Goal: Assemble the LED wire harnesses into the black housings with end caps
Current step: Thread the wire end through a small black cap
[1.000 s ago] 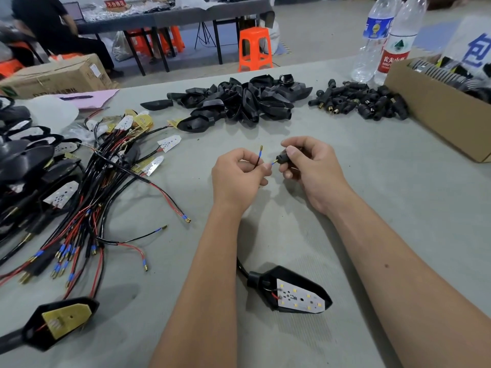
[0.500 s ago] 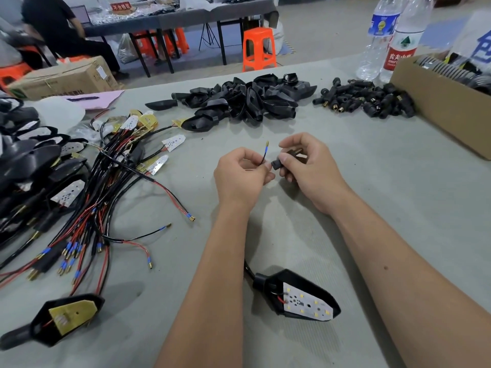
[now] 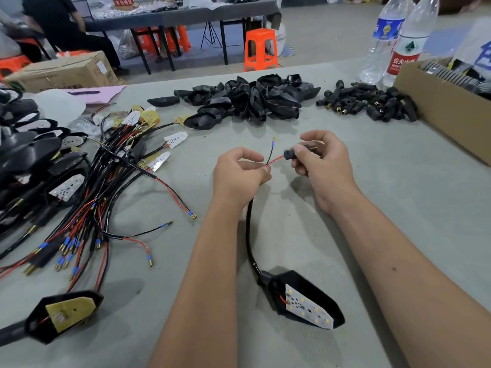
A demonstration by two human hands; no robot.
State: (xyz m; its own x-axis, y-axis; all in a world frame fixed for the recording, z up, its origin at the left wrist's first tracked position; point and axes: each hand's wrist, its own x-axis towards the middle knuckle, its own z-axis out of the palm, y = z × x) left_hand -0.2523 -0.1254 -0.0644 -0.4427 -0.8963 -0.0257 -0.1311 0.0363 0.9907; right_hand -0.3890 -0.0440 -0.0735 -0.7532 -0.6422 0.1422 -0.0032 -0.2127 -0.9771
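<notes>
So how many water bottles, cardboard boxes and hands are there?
Water bottles: 2
Cardboard boxes: 2
Hands: 2, the left hand pinching the wires, the right hand holding a black end cap
Total: 6

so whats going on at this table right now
A person is assembling LED lights at a grey table. The left hand pinches the thin red and black wires, while the right hand grips a small black end cap with the red wire entering it. The black-tipped wire is not yet in. The cable runs down to a black housing with a white LED board lying near the forearms.
</notes>
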